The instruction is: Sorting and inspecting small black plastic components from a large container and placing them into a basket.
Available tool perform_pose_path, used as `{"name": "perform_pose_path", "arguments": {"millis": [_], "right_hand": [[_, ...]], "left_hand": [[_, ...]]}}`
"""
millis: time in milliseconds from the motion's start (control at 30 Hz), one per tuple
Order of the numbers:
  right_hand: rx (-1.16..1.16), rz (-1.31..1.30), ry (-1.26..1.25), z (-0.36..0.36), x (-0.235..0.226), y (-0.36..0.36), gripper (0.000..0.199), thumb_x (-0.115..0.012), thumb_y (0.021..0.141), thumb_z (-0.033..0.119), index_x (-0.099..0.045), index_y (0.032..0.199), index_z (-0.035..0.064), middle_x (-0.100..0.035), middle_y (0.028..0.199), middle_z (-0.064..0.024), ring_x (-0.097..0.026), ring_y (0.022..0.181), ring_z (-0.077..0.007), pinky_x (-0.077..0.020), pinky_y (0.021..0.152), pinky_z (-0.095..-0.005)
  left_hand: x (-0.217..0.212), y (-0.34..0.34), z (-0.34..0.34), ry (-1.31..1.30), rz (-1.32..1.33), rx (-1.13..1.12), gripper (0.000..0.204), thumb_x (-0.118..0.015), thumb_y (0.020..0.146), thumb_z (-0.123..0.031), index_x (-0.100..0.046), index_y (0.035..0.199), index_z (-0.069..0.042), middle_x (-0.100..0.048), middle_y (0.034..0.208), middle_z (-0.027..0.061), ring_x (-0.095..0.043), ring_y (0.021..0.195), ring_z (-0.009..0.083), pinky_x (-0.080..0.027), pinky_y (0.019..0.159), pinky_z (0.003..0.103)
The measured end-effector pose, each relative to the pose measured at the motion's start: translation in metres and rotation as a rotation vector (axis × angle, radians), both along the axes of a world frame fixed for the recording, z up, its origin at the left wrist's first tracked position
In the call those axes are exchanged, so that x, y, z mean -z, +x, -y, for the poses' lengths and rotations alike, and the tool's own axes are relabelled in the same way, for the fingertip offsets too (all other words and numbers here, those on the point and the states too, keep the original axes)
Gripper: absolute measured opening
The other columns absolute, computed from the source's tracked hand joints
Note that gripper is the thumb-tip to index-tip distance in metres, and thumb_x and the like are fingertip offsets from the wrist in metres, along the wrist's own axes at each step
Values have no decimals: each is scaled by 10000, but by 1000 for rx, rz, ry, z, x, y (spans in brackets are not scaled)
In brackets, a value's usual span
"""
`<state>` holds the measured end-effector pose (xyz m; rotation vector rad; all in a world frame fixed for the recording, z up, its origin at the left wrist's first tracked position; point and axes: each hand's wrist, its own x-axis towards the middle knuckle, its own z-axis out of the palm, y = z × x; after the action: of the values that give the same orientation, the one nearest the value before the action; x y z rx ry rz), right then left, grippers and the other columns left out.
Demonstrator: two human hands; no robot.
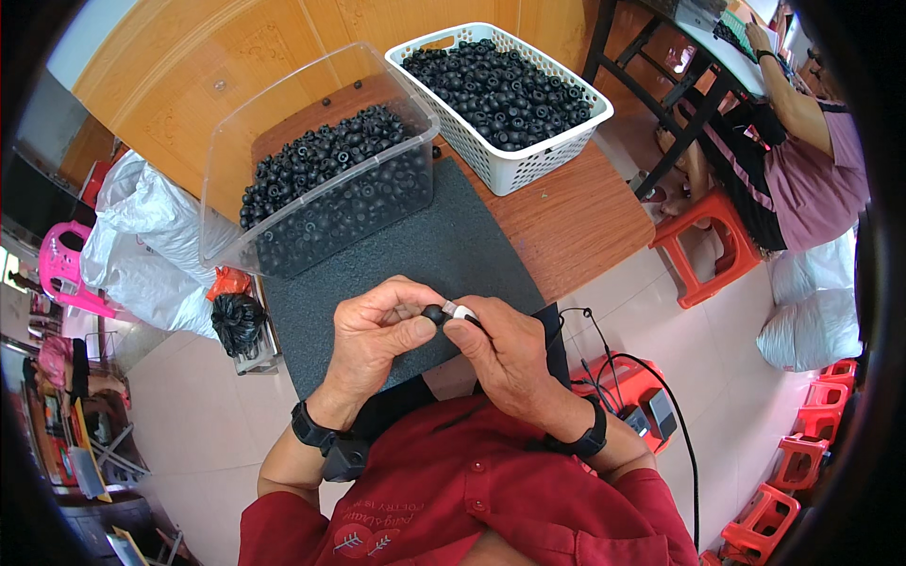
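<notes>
My left hand [373,330] is closed, pinching a small round black part [433,314] between thumb and fingertips. Against that part, my right hand [510,349] grips a small tool with a pale, metallic-looking end [460,310] and a dark section; its exact kind is hard to make out. Both hands meet above the near edge of a dark grey mat [377,283]. Beyond them, a clear plastic bin [226,170] holds a heap of black ring-shaped parts [330,156]. To its right stands a white perforated basket [524,174] full of similar black parts.
The mat and containers rest on a brown wooden table [585,222]. White sacks [142,236] and a black plastic bag [238,321] stand left. A red stool [623,387] with devices and a black cable is at my right. Another person [802,160] sits far right.
</notes>
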<state>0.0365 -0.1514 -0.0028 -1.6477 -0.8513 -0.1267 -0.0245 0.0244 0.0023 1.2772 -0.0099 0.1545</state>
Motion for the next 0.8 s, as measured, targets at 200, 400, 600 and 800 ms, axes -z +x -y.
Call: {"name": "perform_pose_path", "arguments": {"millis": [200, 400, 600, 800], "right_hand": [[31, 59, -17, -1, 3, 1, 193, -652, 934, 193, -632, 966, 4, -595, 738, -127, -593, 600, -279, -444, 530, -363], [69, 120, -44, -1, 5, -1, 236, -649, 941, 227, -625, 967, -7, -571, 710, -118, -577, 575, -272, -433, 507, -359], [97, 180, -33, -1, 6, 0, 260, -663, 932, 228, -618, 982, -23, -570, 707, -121, -574, 567, -265, -433, 498, -352], [93, 188, -51, 1, 7, -1, 273, -674, 924, 243, -614, 987, -16, -563, 710, -116, -569, 569, -262, -434, 499, -351]], "left_hand": [[-1, 1, 5, -12, 19, -7, 259, -751, 834, -35, -685, 1077, 28, -645, 975, 39, -629, 905, 113, -506, 817, 233], [2, -1, 7, -79, -24, -8, 267, -762, 827, -52, -687, 1073, 22, -663, 967, 44, -637, 900, 115, -511, 828, 240], [2, 0, 12, -41, -20, -62, 278, -785, 812, -100, -680, 1033, 31, -650, 916, 55, -625, 790, 112, -523, 690, 229], [1, -2, 9, -61, -29, -13, 273, -775, 821, -82, -690, 1055, 28, -668, 962, 49, -645, 891, 118, -521, 823, 247]]}}
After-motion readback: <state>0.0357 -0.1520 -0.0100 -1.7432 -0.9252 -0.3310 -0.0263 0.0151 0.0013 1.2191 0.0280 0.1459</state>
